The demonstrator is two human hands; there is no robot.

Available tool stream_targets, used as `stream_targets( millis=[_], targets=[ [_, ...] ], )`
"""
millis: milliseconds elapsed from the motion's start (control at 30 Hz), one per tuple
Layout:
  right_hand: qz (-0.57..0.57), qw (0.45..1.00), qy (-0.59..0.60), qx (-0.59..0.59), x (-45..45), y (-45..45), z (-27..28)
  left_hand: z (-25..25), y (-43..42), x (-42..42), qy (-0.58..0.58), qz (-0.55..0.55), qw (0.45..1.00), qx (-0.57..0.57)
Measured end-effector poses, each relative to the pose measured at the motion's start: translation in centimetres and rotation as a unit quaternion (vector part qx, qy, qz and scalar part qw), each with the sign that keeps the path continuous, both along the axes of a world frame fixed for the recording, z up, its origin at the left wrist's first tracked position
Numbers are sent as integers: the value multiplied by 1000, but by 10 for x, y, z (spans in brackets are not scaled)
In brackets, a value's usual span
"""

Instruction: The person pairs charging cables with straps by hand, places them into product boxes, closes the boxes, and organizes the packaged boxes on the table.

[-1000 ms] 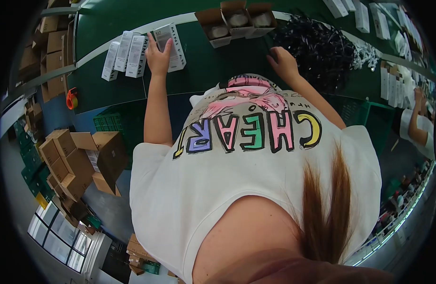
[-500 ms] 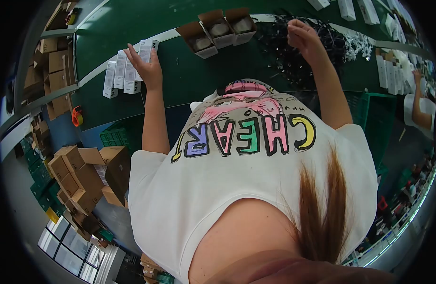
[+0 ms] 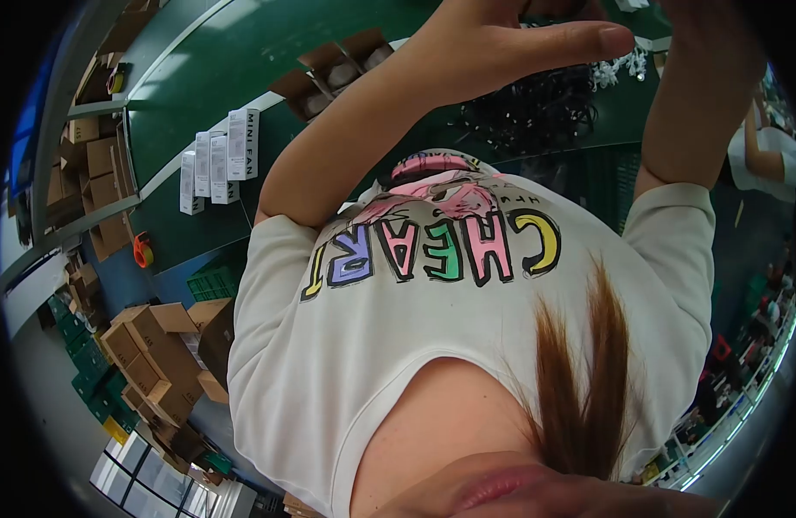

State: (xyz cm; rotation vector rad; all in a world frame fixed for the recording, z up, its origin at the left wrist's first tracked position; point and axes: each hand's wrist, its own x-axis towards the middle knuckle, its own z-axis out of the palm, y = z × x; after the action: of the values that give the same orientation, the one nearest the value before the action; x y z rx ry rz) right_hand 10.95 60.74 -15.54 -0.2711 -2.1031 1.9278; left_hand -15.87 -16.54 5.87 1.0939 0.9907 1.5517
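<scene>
My left hand [image 3: 510,43] is raised close to the camera at the top edge. Its thumb is stretched out to the right, and its other fingers are partly cut off by the frame. I see nothing held in it. Up at the top right is my right hand [image 3: 713,22], dark and mostly beyond the edge, its fingers hidden. Below and behind the hands lies a heap of black straps or cords [image 3: 536,112] on the green table [image 3: 346,142]. White cords [image 3: 621,69] lie beside the heap.
Several white "MINI FAN" boxes [image 3: 242,142] stand on the table's left. Open brown cartons [image 3: 303,93] are partly hidden behind my left forearm. Orange tape [image 3: 143,250] hangs near the left edge. Stacked cardboard boxes [image 3: 152,354] stand lower left; another person [image 3: 765,155] is at right.
Both hands have risen from over the table towards the camera. My left hand has left the white boxes and swung right; my right hand has left the black heap. The view has shifted slightly.
</scene>
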Motion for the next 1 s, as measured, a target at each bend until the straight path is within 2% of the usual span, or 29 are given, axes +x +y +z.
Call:
stream_targets(
  millis=[33,67,100,133,167,200,233,267,300,367,433,467,533,567,633,700,733,800,833,867,900,1000],
  targets=[
    [-21,1000,1,11,-9,26,-11,4,6,5,-72,-60,995,-12],
    [-40,999,1,23,-14,-119,18,-10,12,11,-47,-17,998,34],
    [-57,998,3,35,19,-140,35,-27,17,15,-22,27,996,81],
    [-74,996,4,47,17,-201,49,-28,-8,0,-33,-1,994,107],
    [-92,994,6,57,9,-251,64,-38,-22,-14,-41,19,996,82],
    [-109,992,8,67,-15,-350,91,-52,-29,-19,-48,40,996,56],
    [-126,989,9,76,-18,-358,93,-56,-32,-8,31,138,990,19],
    [-140,986,14,87,-46,-406,102,-58,-42,5,112,236,965,-16],
    [-154,983,14,96,-60,-448,114,-61,-47,13,129,271,953,-46],
    [-178,977,15,115,-73,-473,122,-70,-69,13,270,274,917,-104],
    [-299,944,-136,30,-28,-414,32,-76,-73,19,231,267,925,-140],
    [-299,944,-136,29,-11,-394,-7,-75,-70,23,231,267,925,-140],
    [-430,851,-297,61,13,-365,-78,-76,-63,29,216,315,908,-170],
    [-429,851,-297,59,16,-358,-104,-77,-59,29,218,315,907,-172],
    [-457,782,-327,269,16,-347,-147,-80,-52,29,295,328,886,-144],
    [-461,674,-341,465,18,-338,-174,-83,-48,28,369,338,858,-116],
    [-461,676,-341,463,16,-336,-176,-84,-48,25,371,338,857,-117],
    [-396,745,-397,360,17,-326,-168,-84,-46,21,161,254,951,-68],
    [-361,773,-422,306,18,-321,-160,-83,-44,19,51,205,977,-41],
    [-324,796,-445,252,21,-319,-156,-83,-43,18,-62,153,986,-14],
    [-327,795,-445,253,25,-319,-157,-84,-42,19,-63,151,987,-12],
    [-311,816,-404,272,36,-334,-168,-90,-55,21,-299,82,947,-80]
  ],
)
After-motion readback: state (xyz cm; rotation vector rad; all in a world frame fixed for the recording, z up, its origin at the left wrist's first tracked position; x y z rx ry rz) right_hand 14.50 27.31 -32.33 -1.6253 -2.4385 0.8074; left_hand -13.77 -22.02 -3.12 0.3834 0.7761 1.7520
